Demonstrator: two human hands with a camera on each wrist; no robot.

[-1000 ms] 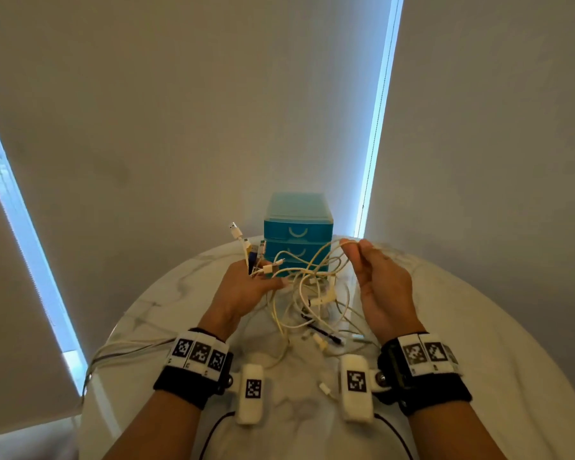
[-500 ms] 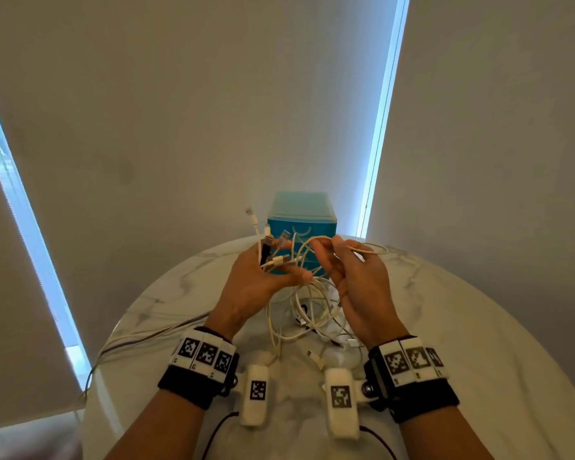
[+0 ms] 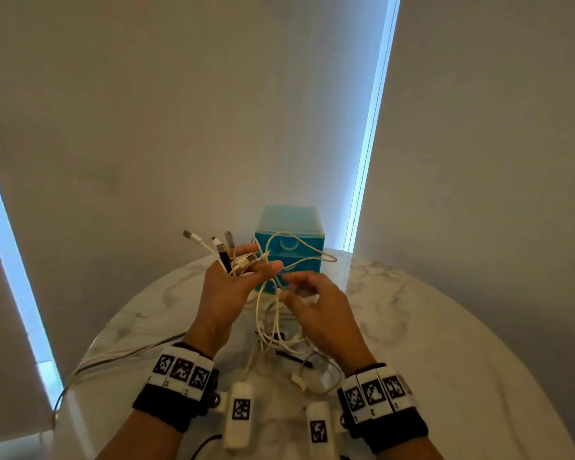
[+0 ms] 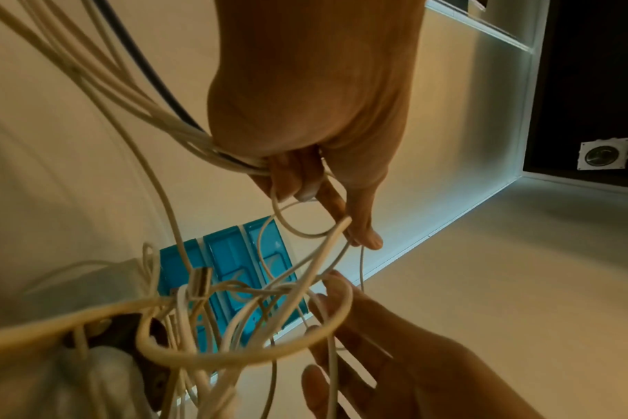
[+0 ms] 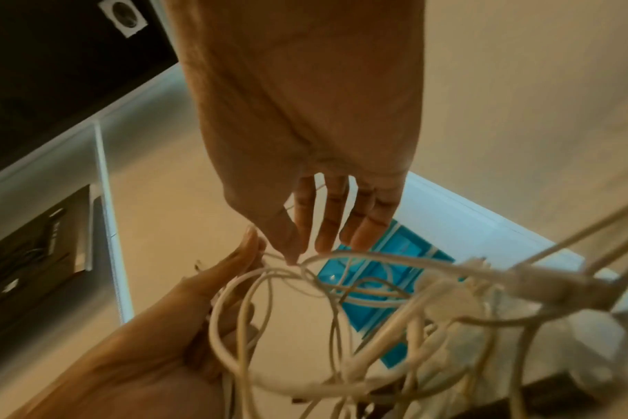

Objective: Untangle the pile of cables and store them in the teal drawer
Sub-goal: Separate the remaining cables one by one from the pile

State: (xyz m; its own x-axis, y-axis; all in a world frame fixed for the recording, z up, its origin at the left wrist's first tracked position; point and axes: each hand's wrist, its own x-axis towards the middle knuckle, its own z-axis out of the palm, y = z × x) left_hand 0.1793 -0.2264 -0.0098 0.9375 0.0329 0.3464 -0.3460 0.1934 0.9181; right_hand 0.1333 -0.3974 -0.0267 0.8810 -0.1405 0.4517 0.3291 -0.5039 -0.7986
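Between my two hands, above the marble surface, hangs the cable tangle. Left hand is raised, fingers and thumb curled round a bunch of plug ends that fan up and left of it; the left wrist view shows strands clamped in that grip. Right hand sits just beside it, a bit lower, fingers loosely spread and reaching into the loops; can't tell whether it actually pinches a strand, as it's blurred in the head view and the right wrist view shows only straight fingers near a loop. Most of the tangle droops from the left hand to the surface, long axis roughly vertical, w/ loose ends lying near my wrists. The teal drawer unit stands directly beyond both hands, close behind the loops, drawers apparently closed. Right hand is nearer its front, so I'd judge that hand opens it later. Hard to make out: how many cables, where they knot, and the unit's lowest drawer, hidden behind hands and loops.
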